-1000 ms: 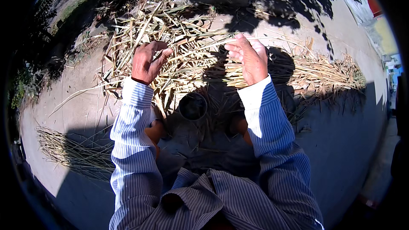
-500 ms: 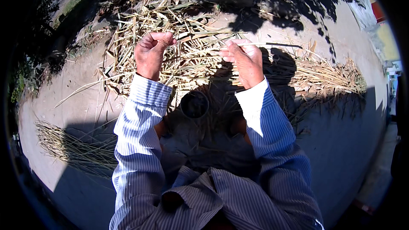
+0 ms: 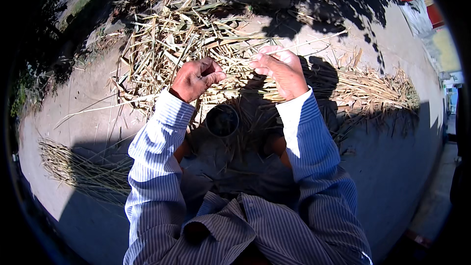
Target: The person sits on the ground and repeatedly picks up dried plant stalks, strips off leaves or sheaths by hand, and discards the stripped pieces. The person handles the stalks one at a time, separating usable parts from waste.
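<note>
**Both hands raised over the pile of dry stalks**

I see the left hand [image 3: 196, 78] curled into a loose fist, the fingers folded in toward the palm. It seems to pinch something thin, but I cannot tell for sure what is inside, because the fingers hide it. The right hand [image 3: 282, 68] is half closed, with the fingertips bent together, and it grips a long thin stalk [image 3: 314, 40] that runs from the fingers up and to the right, above the ground. The two hands are near each other, with a small gap between them.

Under and behind the hands lies a big pile of dry stalks [image 3: 186, 44], spread on the concrete ground [image 3: 83, 103]. A flatter heap of straw [image 3: 378, 88] lies to the right of the right hand. A separate bundle of thin green stems [image 3: 73, 167] lies well apart on the left, partly in shadow. Below the hands, between the knees, stands a round dark pot [image 3: 222, 120], in my shadow.
</note>
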Tool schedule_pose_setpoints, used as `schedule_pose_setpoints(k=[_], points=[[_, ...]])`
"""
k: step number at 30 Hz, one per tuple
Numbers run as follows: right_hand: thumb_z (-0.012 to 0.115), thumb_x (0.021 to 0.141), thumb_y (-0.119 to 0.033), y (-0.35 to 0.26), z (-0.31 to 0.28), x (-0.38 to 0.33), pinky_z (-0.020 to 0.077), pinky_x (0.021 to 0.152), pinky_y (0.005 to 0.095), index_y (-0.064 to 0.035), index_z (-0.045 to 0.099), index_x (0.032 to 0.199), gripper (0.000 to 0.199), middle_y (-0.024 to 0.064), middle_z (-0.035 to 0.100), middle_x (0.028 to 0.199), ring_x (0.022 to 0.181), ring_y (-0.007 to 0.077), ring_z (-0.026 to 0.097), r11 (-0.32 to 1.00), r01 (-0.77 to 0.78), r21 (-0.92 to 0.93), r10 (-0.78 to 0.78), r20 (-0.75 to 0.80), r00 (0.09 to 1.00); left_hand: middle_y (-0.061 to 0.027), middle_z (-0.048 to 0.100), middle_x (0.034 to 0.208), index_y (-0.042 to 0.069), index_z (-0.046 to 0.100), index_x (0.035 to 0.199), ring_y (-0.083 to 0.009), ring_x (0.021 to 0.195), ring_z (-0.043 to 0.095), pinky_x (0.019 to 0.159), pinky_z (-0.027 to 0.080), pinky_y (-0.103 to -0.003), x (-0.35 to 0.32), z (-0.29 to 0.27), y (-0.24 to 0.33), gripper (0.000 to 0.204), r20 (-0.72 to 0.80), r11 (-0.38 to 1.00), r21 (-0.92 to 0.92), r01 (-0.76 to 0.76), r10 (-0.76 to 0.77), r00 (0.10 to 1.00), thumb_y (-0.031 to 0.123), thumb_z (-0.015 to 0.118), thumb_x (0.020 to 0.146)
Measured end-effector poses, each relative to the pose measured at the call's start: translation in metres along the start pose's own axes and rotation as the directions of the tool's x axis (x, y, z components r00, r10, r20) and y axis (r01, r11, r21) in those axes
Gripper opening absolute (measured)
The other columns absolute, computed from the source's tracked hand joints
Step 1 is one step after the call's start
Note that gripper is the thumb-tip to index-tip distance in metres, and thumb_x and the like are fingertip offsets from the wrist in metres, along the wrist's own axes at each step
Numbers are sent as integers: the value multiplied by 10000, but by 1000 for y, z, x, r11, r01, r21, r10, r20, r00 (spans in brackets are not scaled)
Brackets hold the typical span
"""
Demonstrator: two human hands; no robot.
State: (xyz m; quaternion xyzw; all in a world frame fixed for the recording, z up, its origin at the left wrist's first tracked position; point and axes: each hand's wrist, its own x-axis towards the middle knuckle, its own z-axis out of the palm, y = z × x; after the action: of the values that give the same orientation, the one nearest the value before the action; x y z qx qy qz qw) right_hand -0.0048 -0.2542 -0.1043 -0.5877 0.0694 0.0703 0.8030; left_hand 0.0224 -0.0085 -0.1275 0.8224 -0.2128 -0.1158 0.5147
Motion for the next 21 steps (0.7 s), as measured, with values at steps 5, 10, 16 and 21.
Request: schedule_pose_setpoints(k=[5, 10, 16, 21], points=[[688, 813, -66, 2, 0, 2, 497, 699, 273, -4, 528, 1027, 274, 98, 638, 898, 796, 187, 650, 997, -49, -59, 47, -30, 998, -125, 602, 641, 5, 634, 828, -245, 605, 603, 578, 465, -345, -1, 6, 4, 315, -34, 980, 199, -12, 19, 999, 312, 707, 821], [672, 785, -28, 5, -3, 3, 483, 648, 255, 10, 503, 1043, 310, 89, 618, 845, 741, 161, 623, 997, -11, -76, 6, -58, 998, -137, 643, 696, 33, 643, 822, -304, 664, 640, 595, 495, -378, 4, 9, 7, 332, -39, 907, 391, -159, 189, 981, 361, 692, 818], [634, 732, 0, 34, -3, 17, 454, 617, 241, 21, 518, 991, 285, 71, 601, 794, 697, 128, 590, 920, 212, -330, -225, -2, 974, -138, 624, 677, 41, 580, 767, -327, 653, 624, 566, 490, -411, -5, 5, 7, 174, 36, 819, 482, -311, 336, 941, 179, 685, 779], [595, 752, -88, 35, -3, 17, 497, 612, 369, -51, 571, 934, 188, 165, 631, 730, 669, 326, 631, 258, 77, -963, -543, -78, 836, -129, 550, 592, 62, 539, 716, -345, 607, 579, 518, 456, -433, -26, -6, -8, 172, -121, 744, 454, -490, 596, 794, 187, 656, 741]])
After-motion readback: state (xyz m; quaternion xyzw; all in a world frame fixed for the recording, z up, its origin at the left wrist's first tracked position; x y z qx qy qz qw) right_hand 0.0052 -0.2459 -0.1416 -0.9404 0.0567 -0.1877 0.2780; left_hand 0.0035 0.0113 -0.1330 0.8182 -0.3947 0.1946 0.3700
